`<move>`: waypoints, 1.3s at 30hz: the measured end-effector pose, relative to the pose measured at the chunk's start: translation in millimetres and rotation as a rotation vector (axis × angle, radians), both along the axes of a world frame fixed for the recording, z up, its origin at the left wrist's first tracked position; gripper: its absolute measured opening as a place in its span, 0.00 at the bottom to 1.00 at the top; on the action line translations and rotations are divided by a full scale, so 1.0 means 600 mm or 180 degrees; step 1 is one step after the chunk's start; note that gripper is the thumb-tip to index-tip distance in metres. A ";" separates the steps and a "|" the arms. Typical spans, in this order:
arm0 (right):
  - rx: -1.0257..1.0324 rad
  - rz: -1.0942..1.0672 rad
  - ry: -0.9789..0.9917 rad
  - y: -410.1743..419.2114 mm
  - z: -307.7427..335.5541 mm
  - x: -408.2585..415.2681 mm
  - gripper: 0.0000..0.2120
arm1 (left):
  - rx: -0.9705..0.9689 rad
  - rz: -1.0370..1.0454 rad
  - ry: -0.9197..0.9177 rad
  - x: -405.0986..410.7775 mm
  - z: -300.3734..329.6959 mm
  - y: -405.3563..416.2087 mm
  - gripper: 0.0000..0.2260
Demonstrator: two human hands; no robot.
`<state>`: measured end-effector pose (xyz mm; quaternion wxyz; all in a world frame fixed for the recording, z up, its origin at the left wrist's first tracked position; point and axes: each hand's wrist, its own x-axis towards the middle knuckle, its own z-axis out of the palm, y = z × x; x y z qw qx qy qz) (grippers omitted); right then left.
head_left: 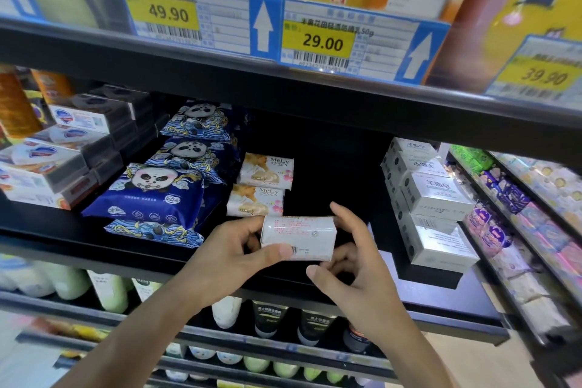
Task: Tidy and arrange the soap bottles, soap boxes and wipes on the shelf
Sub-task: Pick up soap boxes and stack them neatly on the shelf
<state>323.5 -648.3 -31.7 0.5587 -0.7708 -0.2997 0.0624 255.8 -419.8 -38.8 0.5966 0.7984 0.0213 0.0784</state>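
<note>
A small white wipes pack [299, 238], printed back side up with a barcode, is held in front of the black shelf [330, 167]. My left hand [233, 255] grips its left end between thumb and fingers. My right hand [352, 264] touches its right end with curled fingers and a raised index finger. Just behind it lie two MeLy packs [261, 186] in a row. Blue panda wipes packs [151, 195] are stacked to the left. White and grey soap boxes [50, 164] stand at the far left, and white soap boxes [431, 198] are stacked at the right.
The upper shelf edge carries price tags [321, 41]. Bottles and tubes [271, 318] stand on the lower shelf under my hands. An adjoining rack on the right holds coloured packs [504, 198]. A dark bare stretch of shelf lies between the MeLy packs and the right boxes.
</note>
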 end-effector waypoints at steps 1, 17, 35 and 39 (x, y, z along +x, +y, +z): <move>-0.0028 0.0006 -0.0074 0.000 -0.001 0.000 0.45 | -0.0010 0.0001 -0.0002 0.000 0.000 -0.001 0.21; -0.0070 -0.0011 -0.0584 0.004 -0.007 -0.003 0.35 | -0.0143 0.0086 0.0110 -0.004 0.016 -0.012 0.13; -0.0043 -0.0080 -0.0129 0.007 -0.005 -0.001 0.28 | -0.0121 0.0135 -0.0086 0.001 0.019 -0.014 0.30; -0.0046 0.0015 0.0141 0.007 -0.006 0.003 0.25 | 0.0077 0.0107 -0.0048 -0.004 0.023 -0.012 0.39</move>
